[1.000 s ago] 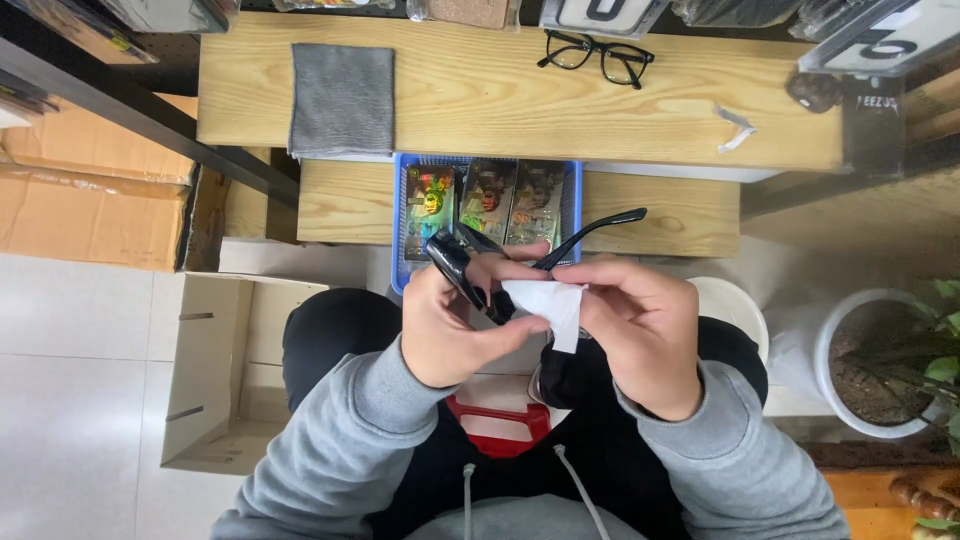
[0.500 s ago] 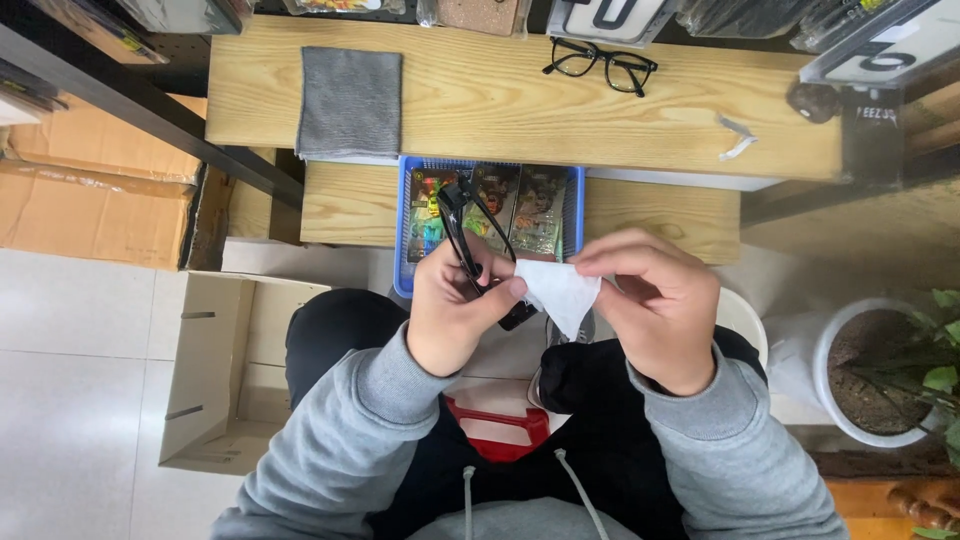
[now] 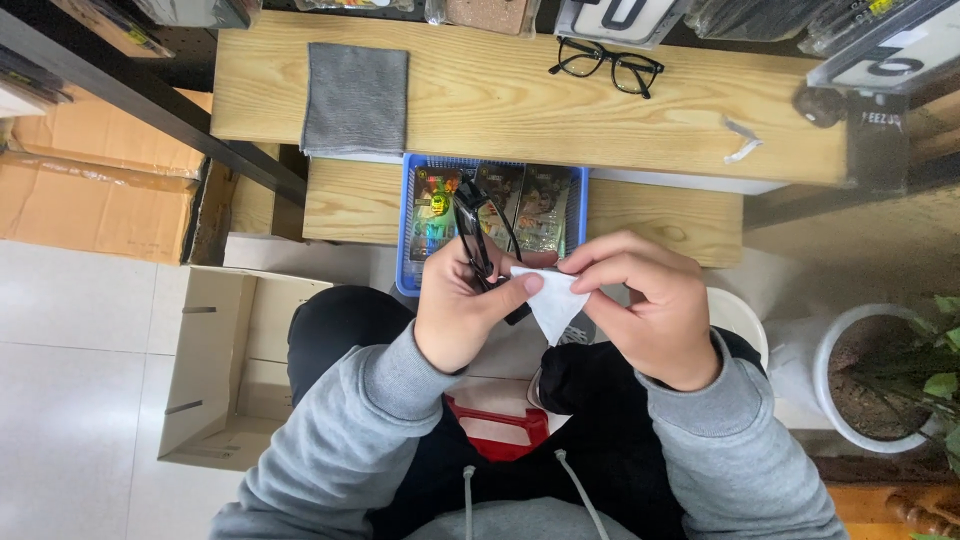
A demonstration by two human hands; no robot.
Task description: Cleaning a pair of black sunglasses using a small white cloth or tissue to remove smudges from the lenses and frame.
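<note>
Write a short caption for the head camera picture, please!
Left hand holds black glasses while right hand pinches a white wipe above a blue basket.

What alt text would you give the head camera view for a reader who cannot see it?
Seen from above, a seated person's left hand holds black-framed glasses while the right hand presses a white wipe to them. Ahead, a wooden table carries a folded grey cloth and a second pair of glasses, with a blue basket below.

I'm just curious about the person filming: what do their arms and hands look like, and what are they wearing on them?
Both arms wear loose grey sweatshirt sleeves with ribbed cuffs. The left hand and right hand are bare: no gloves, rings or watch show.
</note>
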